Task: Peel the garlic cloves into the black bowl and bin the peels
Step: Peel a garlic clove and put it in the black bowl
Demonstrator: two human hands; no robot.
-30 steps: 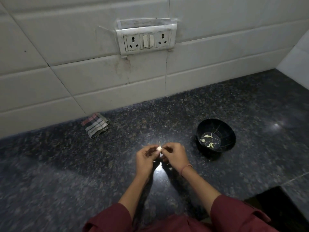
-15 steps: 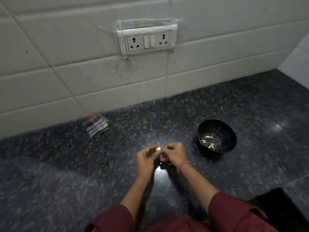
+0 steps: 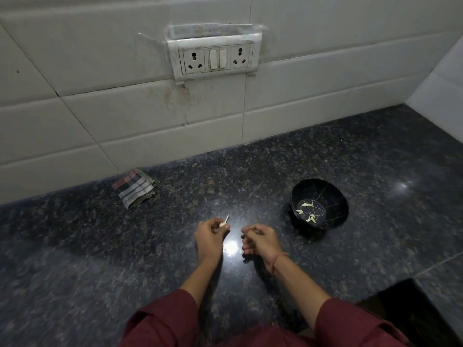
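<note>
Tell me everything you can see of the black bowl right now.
The black bowl is round and glossy, with thin pale lines like cracks or veining across its inside. It stands upright on the dark speckled counter, right of the right hand and clear of it. A few pale garlic cloves lie on its bottom. Nothing else touches it.

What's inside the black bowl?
A few pale peeled garlic cloves lie on the bottom of the black bowl. I see nothing else in it. The part of its inner wall nearest the camera is hidden behind its own rim.
</note>
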